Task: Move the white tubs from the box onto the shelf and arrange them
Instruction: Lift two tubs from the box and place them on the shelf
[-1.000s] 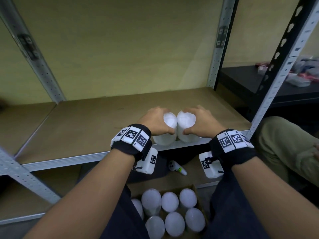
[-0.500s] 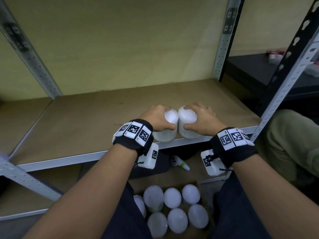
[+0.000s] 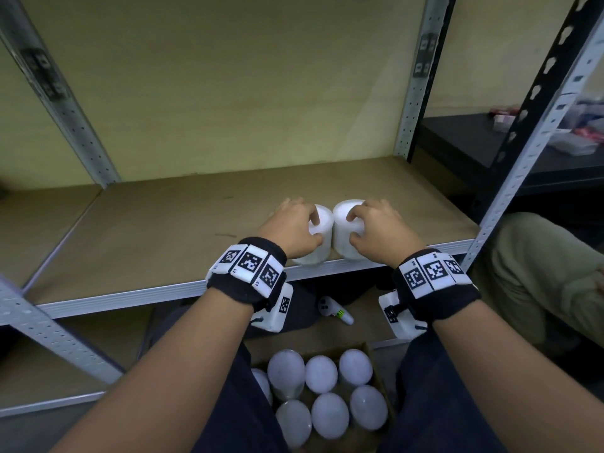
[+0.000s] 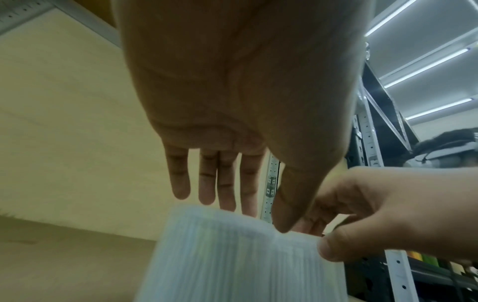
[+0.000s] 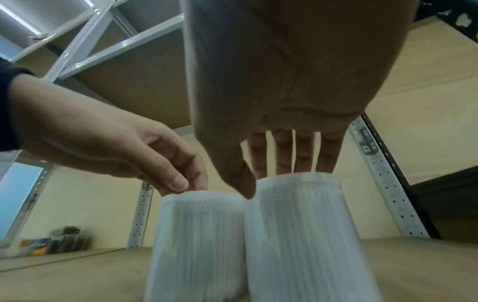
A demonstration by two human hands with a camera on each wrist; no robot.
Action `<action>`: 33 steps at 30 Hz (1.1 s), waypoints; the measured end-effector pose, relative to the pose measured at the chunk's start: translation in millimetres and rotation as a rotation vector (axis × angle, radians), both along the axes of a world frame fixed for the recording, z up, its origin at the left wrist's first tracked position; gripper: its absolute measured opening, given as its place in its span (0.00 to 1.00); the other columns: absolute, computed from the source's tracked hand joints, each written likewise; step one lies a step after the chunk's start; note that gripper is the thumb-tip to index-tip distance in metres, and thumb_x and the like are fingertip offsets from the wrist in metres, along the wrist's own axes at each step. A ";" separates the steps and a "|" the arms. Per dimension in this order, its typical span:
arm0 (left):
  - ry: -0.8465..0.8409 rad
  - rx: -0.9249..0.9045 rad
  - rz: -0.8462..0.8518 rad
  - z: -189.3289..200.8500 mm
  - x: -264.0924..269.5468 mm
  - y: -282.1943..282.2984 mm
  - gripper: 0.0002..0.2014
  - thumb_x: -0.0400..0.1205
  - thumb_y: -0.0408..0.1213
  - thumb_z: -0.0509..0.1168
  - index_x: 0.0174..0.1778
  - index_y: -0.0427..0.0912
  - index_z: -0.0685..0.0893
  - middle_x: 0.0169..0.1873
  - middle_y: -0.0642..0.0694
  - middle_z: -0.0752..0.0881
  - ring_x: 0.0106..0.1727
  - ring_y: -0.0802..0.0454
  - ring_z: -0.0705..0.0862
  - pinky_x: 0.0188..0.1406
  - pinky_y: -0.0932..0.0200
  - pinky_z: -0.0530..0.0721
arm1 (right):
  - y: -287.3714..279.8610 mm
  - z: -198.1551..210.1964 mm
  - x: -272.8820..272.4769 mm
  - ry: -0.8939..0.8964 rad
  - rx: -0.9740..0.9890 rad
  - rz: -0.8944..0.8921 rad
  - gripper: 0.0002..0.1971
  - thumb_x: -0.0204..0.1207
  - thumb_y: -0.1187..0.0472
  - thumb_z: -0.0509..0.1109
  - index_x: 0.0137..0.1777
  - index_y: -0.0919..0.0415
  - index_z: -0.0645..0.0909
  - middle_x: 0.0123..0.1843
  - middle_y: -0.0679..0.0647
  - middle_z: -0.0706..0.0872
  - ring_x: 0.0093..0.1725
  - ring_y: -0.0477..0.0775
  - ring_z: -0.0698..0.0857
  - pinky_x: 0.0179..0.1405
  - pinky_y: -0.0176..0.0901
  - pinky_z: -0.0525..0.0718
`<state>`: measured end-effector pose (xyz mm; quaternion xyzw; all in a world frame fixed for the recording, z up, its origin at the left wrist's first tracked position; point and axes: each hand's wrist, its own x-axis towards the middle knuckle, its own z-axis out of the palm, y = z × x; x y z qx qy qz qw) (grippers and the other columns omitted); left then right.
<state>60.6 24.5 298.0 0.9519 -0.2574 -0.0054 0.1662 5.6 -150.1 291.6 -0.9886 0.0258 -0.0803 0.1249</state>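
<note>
Two white ribbed tubs stand upright side by side, touching, on the wooden shelf (image 3: 163, 230) just behind its front edge. My left hand (image 3: 315, 230) hovers over the left tub (image 3: 312, 256), with relaxed fingertips and thumb at its lid rim. My right hand (image 3: 353, 228) is over the right tub (image 3: 341, 212) in the same way. In the left wrist view the fingers (image 4: 227, 196) hang nearly straight behind the left tub (image 4: 232, 255). The right wrist view shows the thumb of my right hand (image 5: 269, 181) between the left tub (image 5: 199, 245) and the right tub (image 5: 302, 235).
A cardboard box (image 3: 376, 351) holding several more white tubs (image 3: 322, 374) sits between my knees below the shelf. A small white marker-like object (image 3: 336, 310) lies on the lower board. A metal upright (image 3: 510, 178) stands at the shelf's right corner, beside another person's leg (image 3: 539, 266).
Both hands were wrapped round the tubs earlier. They have since loosened and risen to the lids. The tubs stand on the shelf a little further in from the edge.
</note>
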 end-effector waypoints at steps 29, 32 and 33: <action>-0.049 -0.070 0.067 -11.7 79.3 -48.8 0.14 0.81 0.28 0.61 0.61 0.42 0.84 0.62 0.39 0.83 0.59 0.40 0.84 0.57 0.49 0.85 | -17.3 -7.9 86.4 -0.052 -0.073 -0.116 0.17 0.76 0.67 0.63 0.64 0.58 0.82 0.60 0.58 0.86 0.61 0.62 0.82 0.57 0.48 0.79; -0.055 -0.075 0.075 -13.3 99.5 -56.5 0.15 0.81 0.28 0.61 0.61 0.43 0.83 0.61 0.40 0.83 0.59 0.41 0.84 0.54 0.51 0.85 | -22.8 -7.3 107.5 -0.030 -0.071 -0.119 0.17 0.76 0.67 0.63 0.64 0.59 0.82 0.60 0.59 0.86 0.61 0.62 0.82 0.57 0.49 0.79; -0.064 -0.075 0.075 -13.7 106.6 -59.3 0.14 0.81 0.28 0.61 0.61 0.43 0.84 0.61 0.40 0.84 0.59 0.41 0.84 0.54 0.51 0.84 | -24.8 -7.0 114.6 -0.025 -0.074 -0.122 0.17 0.76 0.67 0.63 0.64 0.59 0.82 0.60 0.59 0.86 0.61 0.62 0.82 0.57 0.49 0.79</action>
